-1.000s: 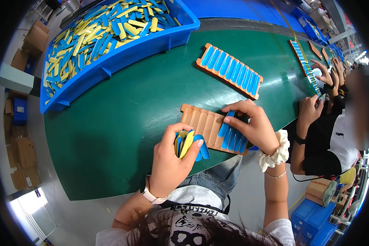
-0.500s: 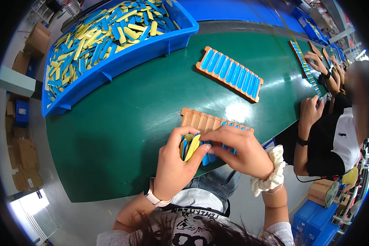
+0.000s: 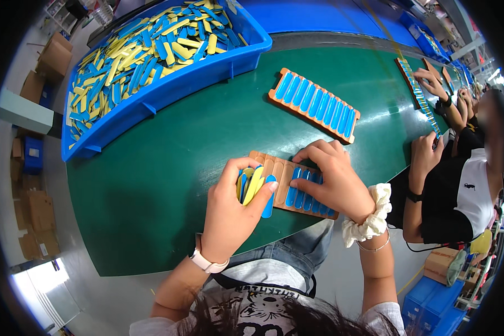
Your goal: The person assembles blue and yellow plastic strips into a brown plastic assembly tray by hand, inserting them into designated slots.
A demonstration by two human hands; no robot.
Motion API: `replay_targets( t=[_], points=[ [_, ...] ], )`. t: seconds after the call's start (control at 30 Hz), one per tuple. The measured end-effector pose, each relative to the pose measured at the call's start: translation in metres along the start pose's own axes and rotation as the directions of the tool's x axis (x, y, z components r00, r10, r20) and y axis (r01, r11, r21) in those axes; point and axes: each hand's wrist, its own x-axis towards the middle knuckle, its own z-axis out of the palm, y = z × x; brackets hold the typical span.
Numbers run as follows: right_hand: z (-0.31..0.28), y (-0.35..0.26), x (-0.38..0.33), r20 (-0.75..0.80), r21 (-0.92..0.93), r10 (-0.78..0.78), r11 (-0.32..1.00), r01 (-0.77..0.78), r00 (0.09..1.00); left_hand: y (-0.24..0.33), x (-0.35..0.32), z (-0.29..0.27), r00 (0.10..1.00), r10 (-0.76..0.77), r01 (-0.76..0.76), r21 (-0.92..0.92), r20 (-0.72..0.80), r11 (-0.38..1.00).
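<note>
Over the green table [image 3: 151, 218], the left hand [image 3: 227, 204] grips blue and yellow strips [image 3: 253, 183] while the right hand [image 3: 337, 180], slightly spread, touches a brown tray [image 3: 285, 180].

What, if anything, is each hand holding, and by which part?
The left hand holds a bunch of strips between fingers and thumb, plus a blue strip near its far end, under the thumb. Right hand, at the tray: cannot be told.

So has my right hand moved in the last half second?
Yes, your right hand has moved forward, closer to the filled tray on the green table.
</note>
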Motion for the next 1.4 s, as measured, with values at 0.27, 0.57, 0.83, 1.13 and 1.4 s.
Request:
replay_targets(
  t=[0.27,0.57,0.83,1.13,1.4],
  points=[
    [-0.003,-0.040,-0.003,0.047,0.485,-0.058,0.874,0.028,0.997,-0.003,0.002,0.000,0.998,0.007,0.001,-0.129,0.059,0.992],
    [0.007,0.003,0.014,-0.077,0.424,0.209,0.892,-0.158,0.975,-0.005,0.005,-0.014,0.867,-0.346,0.486,-0.765,0.359,0.423],
    [0.015,-0.008,0.004,-0.067,0.109,0.084,0.991,-0.076,0.994,0.005,-0.002,-0.015,0.850,-0.329,0.526,-0.668,0.411,0.527],
    [0.012,-0.035,-0.009,-0.068,0.503,-0.077,0.858,0.101,0.995,-0.001,-0.007,-0.011,0.911,-0.287,0.411,-0.572,0.298,0.710],
    [0.020,-0.032,-0.003,0.199,0.920,0.184,0.304,-0.248,0.963,-0.005,-0.009,-0.010,0.927,-0.229,0.366,-0.575,0.299,0.732]
  ],
)
